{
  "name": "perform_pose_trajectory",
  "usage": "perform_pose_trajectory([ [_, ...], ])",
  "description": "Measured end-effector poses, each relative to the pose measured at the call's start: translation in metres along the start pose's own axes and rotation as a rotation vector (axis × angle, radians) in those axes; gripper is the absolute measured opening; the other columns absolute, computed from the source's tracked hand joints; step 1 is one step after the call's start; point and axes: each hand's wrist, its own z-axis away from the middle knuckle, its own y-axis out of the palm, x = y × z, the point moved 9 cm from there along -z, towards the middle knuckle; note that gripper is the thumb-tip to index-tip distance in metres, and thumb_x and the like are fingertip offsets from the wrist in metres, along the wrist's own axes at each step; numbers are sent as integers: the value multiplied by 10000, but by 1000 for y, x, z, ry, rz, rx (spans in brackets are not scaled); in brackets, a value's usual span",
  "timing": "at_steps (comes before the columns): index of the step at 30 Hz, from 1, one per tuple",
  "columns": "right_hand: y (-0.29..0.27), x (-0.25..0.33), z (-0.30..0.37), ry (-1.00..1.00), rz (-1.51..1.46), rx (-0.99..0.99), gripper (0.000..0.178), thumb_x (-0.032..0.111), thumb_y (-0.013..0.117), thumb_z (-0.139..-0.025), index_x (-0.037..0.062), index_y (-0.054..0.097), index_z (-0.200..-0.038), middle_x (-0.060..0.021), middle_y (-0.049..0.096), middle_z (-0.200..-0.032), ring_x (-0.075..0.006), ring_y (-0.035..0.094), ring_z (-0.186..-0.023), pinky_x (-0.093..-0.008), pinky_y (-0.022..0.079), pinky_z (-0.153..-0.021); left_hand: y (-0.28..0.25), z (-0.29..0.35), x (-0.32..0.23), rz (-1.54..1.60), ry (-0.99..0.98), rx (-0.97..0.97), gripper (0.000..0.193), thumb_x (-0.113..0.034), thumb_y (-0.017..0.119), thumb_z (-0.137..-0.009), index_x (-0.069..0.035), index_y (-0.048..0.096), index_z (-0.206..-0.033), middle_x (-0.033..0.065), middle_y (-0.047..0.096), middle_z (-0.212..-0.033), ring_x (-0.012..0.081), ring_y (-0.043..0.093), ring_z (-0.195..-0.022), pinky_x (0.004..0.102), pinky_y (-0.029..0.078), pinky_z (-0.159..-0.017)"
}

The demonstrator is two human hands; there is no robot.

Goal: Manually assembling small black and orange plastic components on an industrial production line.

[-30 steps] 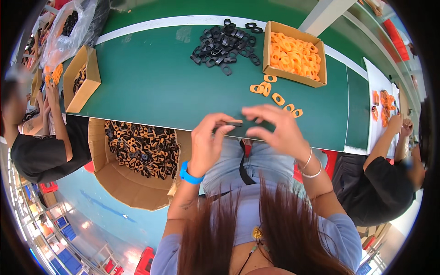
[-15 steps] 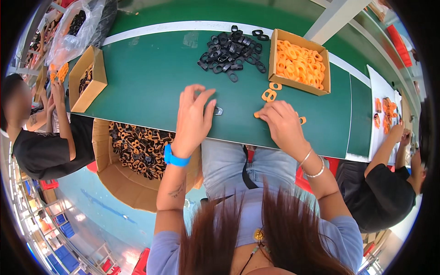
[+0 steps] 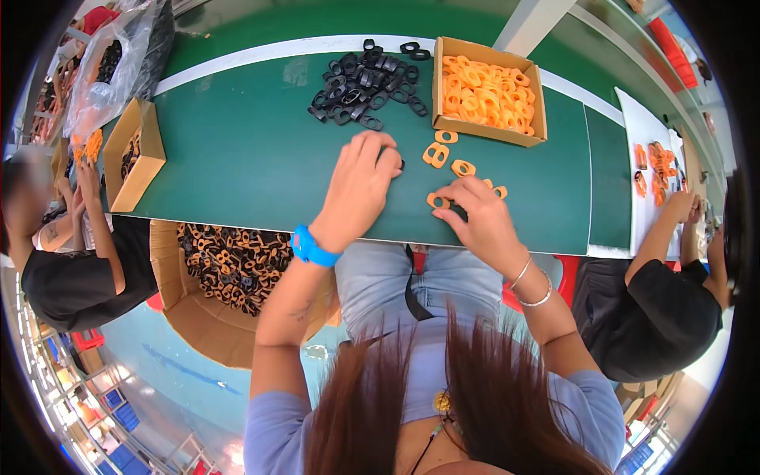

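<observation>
My left hand [image 3: 362,186] is closed over the green table, its fingers curled together. A dark end of a black ring-shaped piece [image 3: 402,165] shows at its fingertips; the rest is hidden. My right hand [image 3: 480,215] has thumb and index finger at an orange ring-shaped piece [image 3: 433,201] low over the table, gripping its edge. Beyond that hand lie a loose orange ring [image 3: 464,168] and a few more, partly behind the knuckles. A heap of black rings [image 3: 364,85] is spread beyond my left hand.
A cardboard box [image 3: 491,134] of orange rings stands at the far right. A big carton [image 3: 194,321] of black-and-orange pieces sits below the table edge, left of my legs. Another small box [image 3: 146,170] is at the table's left. Co-workers sit on both sides.
My left hand has turned and closed; the dark piece beside its thumb now shows only at its fingertips. My right hand has shifted, uncovering an orange ring. The whole view has moved slightly.
</observation>
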Motion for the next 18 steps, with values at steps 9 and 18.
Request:
perform_pose_trajectory([
  [9,31,9,-23,-21,-15,21,117,101,706,-904,28,713,-995,-100,653,-882,-268,654,-759,-354,527,-685,-18,49,34,994,-540,-349,166,62,644,-931,-11,550,-1047,163,664,-1171,188,661,-986,318,566,-814],
  [18,24,1,-18,389,-914,69,218,17,721,-864,25,734,-1081,-79,734,-1078,-222,724,-943,-303,574,-816,-21,49,-18,606,-231,-318,291,109,695,-865,40,572,-1119,202,650,-1252,224,691,-1000,320,598,-842],
])
